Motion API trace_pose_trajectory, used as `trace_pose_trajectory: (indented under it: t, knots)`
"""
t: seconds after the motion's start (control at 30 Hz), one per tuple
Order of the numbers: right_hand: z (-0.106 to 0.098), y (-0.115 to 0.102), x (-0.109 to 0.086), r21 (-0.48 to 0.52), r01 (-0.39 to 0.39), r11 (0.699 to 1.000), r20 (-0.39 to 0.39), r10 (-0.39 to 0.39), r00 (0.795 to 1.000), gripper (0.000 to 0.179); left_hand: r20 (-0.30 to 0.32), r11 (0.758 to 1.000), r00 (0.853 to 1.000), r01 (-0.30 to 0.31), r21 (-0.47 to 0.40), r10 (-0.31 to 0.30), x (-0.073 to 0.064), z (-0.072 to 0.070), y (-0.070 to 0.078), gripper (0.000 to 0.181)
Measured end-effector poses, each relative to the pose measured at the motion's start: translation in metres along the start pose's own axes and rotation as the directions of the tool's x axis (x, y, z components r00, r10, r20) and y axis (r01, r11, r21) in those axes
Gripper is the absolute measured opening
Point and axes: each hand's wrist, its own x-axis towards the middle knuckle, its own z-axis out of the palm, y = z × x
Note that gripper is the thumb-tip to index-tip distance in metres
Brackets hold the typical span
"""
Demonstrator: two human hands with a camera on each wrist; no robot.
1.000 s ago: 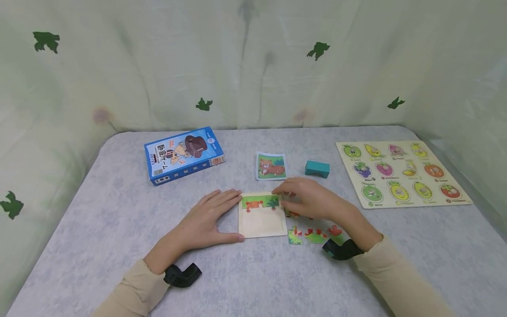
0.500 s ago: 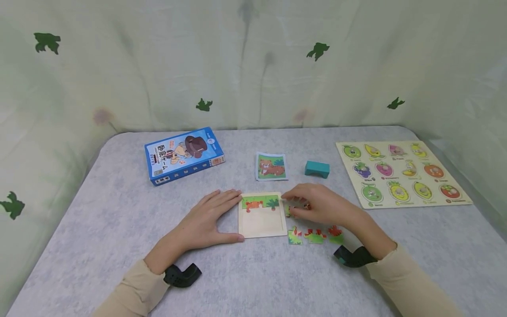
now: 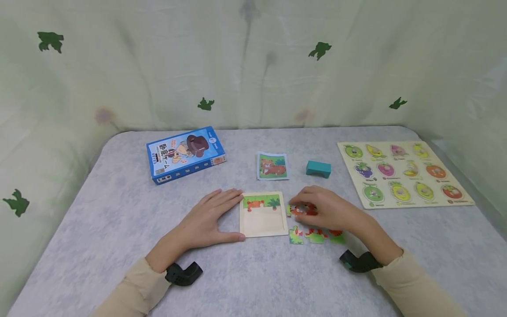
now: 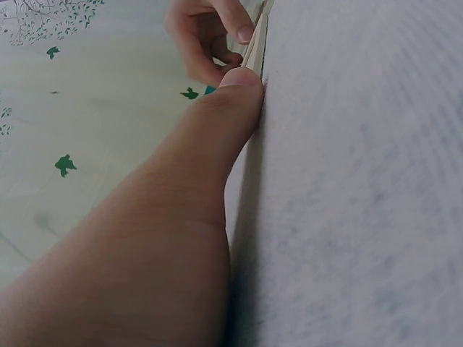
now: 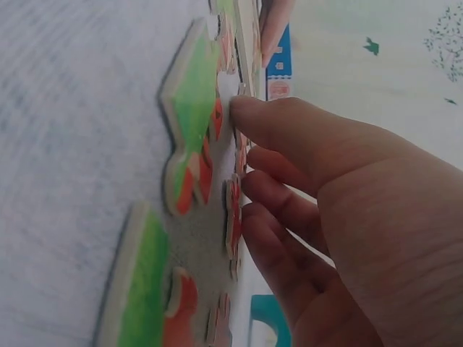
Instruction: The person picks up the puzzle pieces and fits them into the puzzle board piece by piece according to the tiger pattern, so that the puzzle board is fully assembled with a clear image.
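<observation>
Spread along the left side of a square wooden puzzle tray (image 3: 263, 224), my left hand (image 3: 206, 220) rests with its fingers at the upper corner and its thumb at the lower one. Green and orange pieces fill the tray's top strip; bare wood shows below. My right hand (image 3: 328, 209) bends over a row of orange-red puzzle pieces (image 3: 309, 210) right of the tray. Its thumb and index fingertips lie at opposite edges of the leftmost piece; I cannot tell whether they pinch it. Green-and-red pieces (image 3: 315, 237) lie nearer me, one (image 5: 192, 101) showing large in the right wrist view.
Behind the tray are a bear picture card (image 3: 273, 166) and a teal block (image 3: 318, 168). A blue game box (image 3: 186, 154) lies at the back left, a fruit puzzle board (image 3: 404, 174) at the right. A pale curtain (image 3: 253, 66) stands behind the table.
My right hand has left the tray's upper right corner and moved right onto the orange-red pieces. The left hand keeps its place at the tray.
</observation>
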Motion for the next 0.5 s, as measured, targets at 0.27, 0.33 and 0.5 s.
trace_pose_trajectory:
  t: [0.27, 0.33, 0.5]
  knots:
    - [0.0005, 0.0027, 0.0011, 0.007, 0.022, 1.000, 0.009, -0.022, 1.000, 0.038, -0.001, 1.000, 1.000, 0.001, 0.003, -0.001, 0.0021, 0.0004, 0.0002, 0.103]
    - [0.0009, 0.0035, 0.0015, 0.012, 0.030, 0.999, 0.013, -0.031, 0.999, 0.037, -0.001, 1.000, 1.000, -0.001, 0.003, 0.001, 0.0020, 0.0005, -0.0003, 0.103]
    - [0.0014, 0.0047, 0.0008, 0.009, 0.045, 0.999, 0.021, -0.045, 0.999, 0.037, -0.003, 1.000, 1.000, -0.008, 0.001, 0.008, 0.0013, 0.0016, -0.0015, 0.104]
